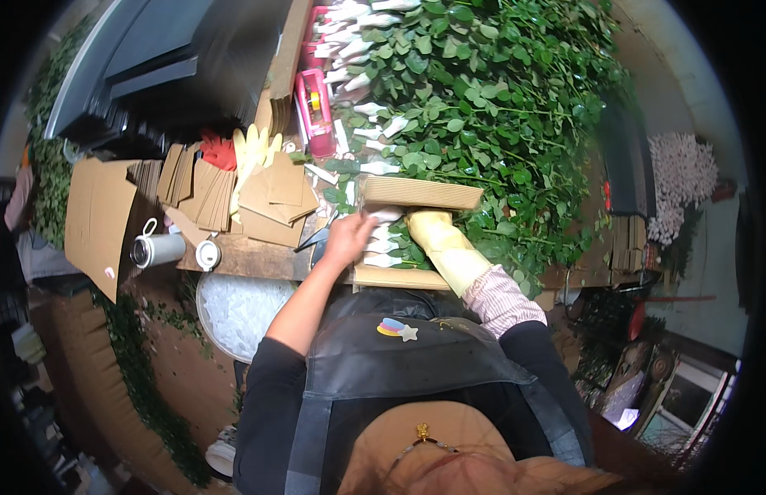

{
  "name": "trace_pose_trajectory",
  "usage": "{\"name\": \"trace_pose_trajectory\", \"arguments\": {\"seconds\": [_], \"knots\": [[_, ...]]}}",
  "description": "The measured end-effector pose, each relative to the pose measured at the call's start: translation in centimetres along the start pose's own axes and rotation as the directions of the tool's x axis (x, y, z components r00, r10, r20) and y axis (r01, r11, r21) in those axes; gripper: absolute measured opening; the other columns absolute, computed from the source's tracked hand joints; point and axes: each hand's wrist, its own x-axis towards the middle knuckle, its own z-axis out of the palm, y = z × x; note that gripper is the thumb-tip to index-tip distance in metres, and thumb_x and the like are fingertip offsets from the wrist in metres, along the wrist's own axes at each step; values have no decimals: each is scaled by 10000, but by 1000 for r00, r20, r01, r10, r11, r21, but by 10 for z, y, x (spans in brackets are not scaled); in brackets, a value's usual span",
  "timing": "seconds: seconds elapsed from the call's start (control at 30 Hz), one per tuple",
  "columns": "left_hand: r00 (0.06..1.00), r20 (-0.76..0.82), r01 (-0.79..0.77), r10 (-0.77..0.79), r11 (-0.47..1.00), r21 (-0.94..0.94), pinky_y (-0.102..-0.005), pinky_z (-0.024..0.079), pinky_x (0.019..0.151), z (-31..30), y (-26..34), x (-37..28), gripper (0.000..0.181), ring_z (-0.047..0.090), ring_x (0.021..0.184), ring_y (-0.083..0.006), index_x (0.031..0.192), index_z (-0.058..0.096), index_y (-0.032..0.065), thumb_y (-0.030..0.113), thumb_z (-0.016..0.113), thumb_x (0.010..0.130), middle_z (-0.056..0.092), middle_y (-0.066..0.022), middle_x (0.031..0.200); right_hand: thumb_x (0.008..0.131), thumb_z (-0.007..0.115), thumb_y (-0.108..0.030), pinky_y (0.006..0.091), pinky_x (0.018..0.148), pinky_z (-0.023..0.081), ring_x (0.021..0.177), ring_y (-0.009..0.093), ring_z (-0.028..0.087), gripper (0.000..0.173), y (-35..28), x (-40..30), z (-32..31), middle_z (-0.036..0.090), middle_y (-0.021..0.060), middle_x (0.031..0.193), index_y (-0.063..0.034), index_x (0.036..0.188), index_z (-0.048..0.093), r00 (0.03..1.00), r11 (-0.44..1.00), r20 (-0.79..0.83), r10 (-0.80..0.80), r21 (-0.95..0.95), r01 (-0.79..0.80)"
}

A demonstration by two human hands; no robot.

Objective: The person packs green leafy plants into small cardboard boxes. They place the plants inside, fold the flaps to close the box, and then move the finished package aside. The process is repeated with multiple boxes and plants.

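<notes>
My bare left hand [349, 235] touches a white-netted flower bud [386, 214] at the left end of a row of similar buds [383, 244]; its fingers are blurred. My right hand [434, 229], in a pale yellow rubber glove, lies over the leafy stems beside this row, with its fingers hidden under the raised flap of a corrugated cardboard wrap [420, 192]. The near edge of the cardboard [401, 277] lies along the table's front edge. Many green leafy stems [494, 111] with netted heads are piled beyond.
A pink tape dispenser [317, 111] stands behind on the left. Cardboard pieces [271, 198], yellow gloves [254, 148], a dark-bladed tool [315, 238], a flask [158, 250] and its lid [208, 254] lie to the left. Below the table edge is a tub of white netting sleeves [241, 309].
</notes>
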Motion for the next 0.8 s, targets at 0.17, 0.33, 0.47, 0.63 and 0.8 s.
{"name": "trace_pose_trajectory", "arguments": {"seconds": [0.17,0.33,0.47,0.63,0.8], "knots": [[987,-34,153,-157,983,-105,-298,479,673,-47,-8,0,255,549,750,-84,852,591,4,199,720,954,697,-76,859,988,654,-433,477,1074,503,1254,382,645,445,-10,2,-7,676,194,1335,-141,1322,680,1000,1000,28,-12,28,12],[981,123,101,-150,937,336,-472,535,837,0,-5,7,452,698,927,-398,1097,614,34,447,704,937,716,-212,1036,984,662,-429,477,1073,505,1254,382,644,445,-14,-5,-9,676,196,1334,-141,1323,678,999,998,45,-28,52,25],[980,180,31,-87,955,295,-490,516,879,10,-15,7,364,664,1009,-439,1092,664,33,384,626,1005,692,-226,1059,981,669,-425,476,1072,505,1254,382,644,445,-18,-2,-9,676,198,1333,-141,1323,677,998,996,51,-45,75,41],[990,-143,-17,20,1000,21,-428,531,809,-44,-21,0,263,683,908,-380,1015,662,25,286,643,985,689,-226,973,976,677,-421,476,1071,507,1255,382,644,446,-35,9,-12,676,200,1331,-140,1323,676,993,994,75,-87,75,81],[976,159,100,-149,955,279,-452,546,770,-27,0,-3,341,712,823,-420,1041,676,42,363,719,934,732,-199,839,972,686,-416,476,1070,508,1255,381,643,447,-36,8,-13,676,202,1330,-140,1324,675,990,991,88,-113,77,106]]}}
